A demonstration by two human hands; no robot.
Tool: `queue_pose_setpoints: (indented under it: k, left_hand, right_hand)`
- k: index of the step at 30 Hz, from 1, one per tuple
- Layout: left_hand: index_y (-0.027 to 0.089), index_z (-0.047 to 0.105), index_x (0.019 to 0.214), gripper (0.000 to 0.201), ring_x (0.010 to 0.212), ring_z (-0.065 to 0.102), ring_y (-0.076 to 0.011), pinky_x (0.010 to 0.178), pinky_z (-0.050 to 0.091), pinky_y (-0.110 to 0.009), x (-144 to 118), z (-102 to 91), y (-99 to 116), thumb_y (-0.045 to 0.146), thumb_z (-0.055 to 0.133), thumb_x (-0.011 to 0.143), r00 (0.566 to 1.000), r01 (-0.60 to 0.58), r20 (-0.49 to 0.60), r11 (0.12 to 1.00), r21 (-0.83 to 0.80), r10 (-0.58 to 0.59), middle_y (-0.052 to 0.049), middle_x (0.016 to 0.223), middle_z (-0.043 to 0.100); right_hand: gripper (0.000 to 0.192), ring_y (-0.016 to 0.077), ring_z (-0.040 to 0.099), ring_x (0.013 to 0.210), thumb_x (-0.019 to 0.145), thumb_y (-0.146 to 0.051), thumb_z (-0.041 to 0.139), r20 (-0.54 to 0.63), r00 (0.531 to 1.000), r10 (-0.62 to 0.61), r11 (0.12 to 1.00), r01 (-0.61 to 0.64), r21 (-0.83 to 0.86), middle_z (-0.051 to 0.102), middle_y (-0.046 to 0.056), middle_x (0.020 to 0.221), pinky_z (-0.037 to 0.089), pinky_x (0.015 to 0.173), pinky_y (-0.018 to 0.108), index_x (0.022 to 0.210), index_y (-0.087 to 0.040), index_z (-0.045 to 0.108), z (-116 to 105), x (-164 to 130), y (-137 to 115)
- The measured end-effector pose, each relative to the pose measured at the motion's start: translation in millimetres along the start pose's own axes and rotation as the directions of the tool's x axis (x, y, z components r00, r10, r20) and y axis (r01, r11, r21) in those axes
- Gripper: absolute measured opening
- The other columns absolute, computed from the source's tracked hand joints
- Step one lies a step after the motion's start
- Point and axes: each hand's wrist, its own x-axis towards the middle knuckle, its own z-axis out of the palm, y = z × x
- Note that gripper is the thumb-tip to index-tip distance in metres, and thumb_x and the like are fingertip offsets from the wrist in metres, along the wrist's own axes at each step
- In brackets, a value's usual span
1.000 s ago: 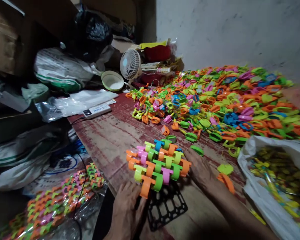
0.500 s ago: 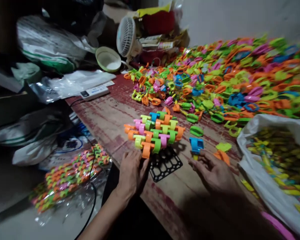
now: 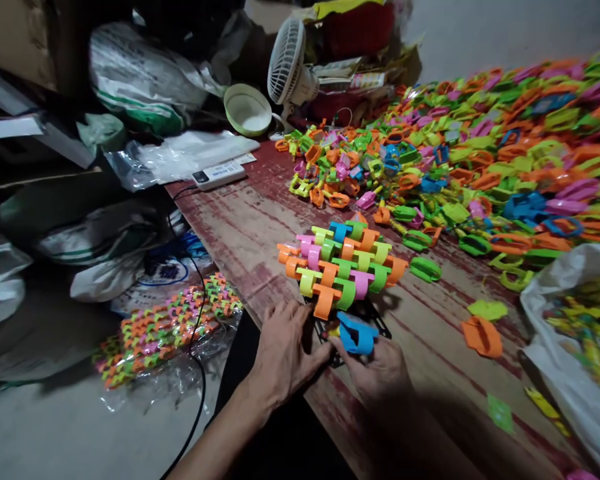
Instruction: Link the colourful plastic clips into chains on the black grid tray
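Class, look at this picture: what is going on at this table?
A person is working on a worn table. The right hand holds a blue plastic piece by the black grid, just below a block of interlocked coloured pieces that stands on the grid. The left hand rests at the grid's near edge. A big heap of loose pieces covers the far side, and a white bag lies to the right.
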Motion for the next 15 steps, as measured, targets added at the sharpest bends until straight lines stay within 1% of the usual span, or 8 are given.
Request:
queue_pose_setpoints:
  k: [2, 4, 7, 9, 12, 13, 15]
  left_hand:
    - [0.015, 0.064, 0.121, 0.039, 0.104, 0.061, -0.0330, 0.091, 0.046, -0.051, 1, 2.0, -4, 0.040, 0.060, 0.090, 1.000, 0.014, 0.027, 1.000, 0.000, -0.014, -0.014, 0.108, 0.068]
    - [0.015, 0.064, 0.124, 0.041, 0.105, 0.061, -0.0334, 0.092, 0.046, -0.051, 1, 2.4, -8, 0.041, 0.060, 0.092, 0.998, 0.013, 0.057, 1.000, -0.014, -0.012, -0.015, 0.109, 0.068]
    - [0.015, 0.067, 0.118, 0.037, 0.101, 0.062, -0.0328, 0.093, 0.047, -0.051, 2, 1.2, -11, 0.041, 0.060, 0.093, 0.997, 0.019, 0.080, 0.999, -0.039, -0.016, -0.014, 0.105, 0.069]
    - [0.017, 0.069, 0.115, 0.033, 0.097, 0.062, -0.0316, 0.092, 0.048, -0.049, 2, -0.5, -11, 0.041, 0.061, 0.093, 0.997, 0.031, 0.078, 0.998, -0.046, -0.028, -0.012, 0.100, 0.070]
    - [0.023, 0.072, 0.109, 0.026, 0.093, 0.063, -0.0288, 0.090, 0.049, -0.045, 3, -3.7, -8, 0.040, 0.064, 0.091, 0.998, 0.052, 0.046, 0.996, -0.071, -0.048, -0.009, 0.098, 0.071]
    - [0.024, 0.073, 0.106, 0.024, 0.093, 0.063, -0.0280, 0.089, 0.049, -0.044, 4, -4.7, -7, 0.040, 0.065, 0.090, 0.998, 0.056, 0.037, 0.995, -0.084, -0.053, -0.008, 0.097, 0.071]
    - [0.025, 0.074, 0.100, 0.020, 0.090, 0.064, -0.0270, 0.088, 0.050, -0.043, 4, -6.0, -6, 0.039, 0.065, 0.089, 0.998, 0.057, 0.026, 0.993, -0.106, -0.055, -0.007, 0.094, 0.072]
  right_hand:
    - [0.012, 0.0165, 0.068, 0.059, 0.088, -0.026, 0.066, 0.000, 0.995, -0.095, 0.992, 0.095, -0.082, 0.072, 0.003, 0.069, 0.055, 0.057, 0.022, 0.080, -0.022, 0.074, -1, 2, -1]
    - [0.013, 0.0167, 0.069, 0.063, 0.089, -0.023, 0.064, 0.002, 0.985, -0.175, 0.977, 0.174, -0.123, 0.071, 0.004, 0.071, 0.056, 0.061, 0.023, 0.079, -0.021, 0.072, -1, 6, -5]
    - [0.013, 0.0189, 0.071, 0.071, 0.089, -0.018, 0.059, 0.012, 0.964, -0.264, 0.954, 0.263, -0.144, 0.073, 0.006, 0.079, 0.056, 0.066, 0.025, 0.091, -0.018, 0.072, 1, 11, -9]
    - [0.016, 0.0194, 0.071, 0.071, 0.087, -0.016, 0.057, 0.033, 0.962, -0.270, 0.953, 0.272, -0.136, 0.073, 0.006, 0.081, 0.056, 0.064, 0.025, 0.095, -0.018, 0.071, 3, 14, -9]
    - [0.016, 0.0182, 0.069, 0.066, 0.085, -0.015, 0.056, 0.054, 0.966, -0.253, 0.962, 0.257, -0.089, 0.072, 0.004, 0.078, 0.054, 0.059, 0.024, 0.093, -0.020, 0.070, 5, 17, -6]
    - [0.018, 0.0183, 0.070, 0.067, 0.085, -0.014, 0.055, 0.046, 0.966, -0.253, 0.965, 0.256, -0.066, 0.072, 0.004, 0.078, 0.055, 0.059, 0.024, 0.093, -0.020, 0.069, 5, 18, -7]
    - [0.021, 0.0192, 0.071, 0.073, 0.084, -0.012, 0.052, 0.043, 0.966, -0.256, 0.966, 0.257, -0.022, 0.072, 0.005, 0.082, 0.057, 0.065, 0.025, 0.092, -0.021, 0.068, 3, 20, -10]
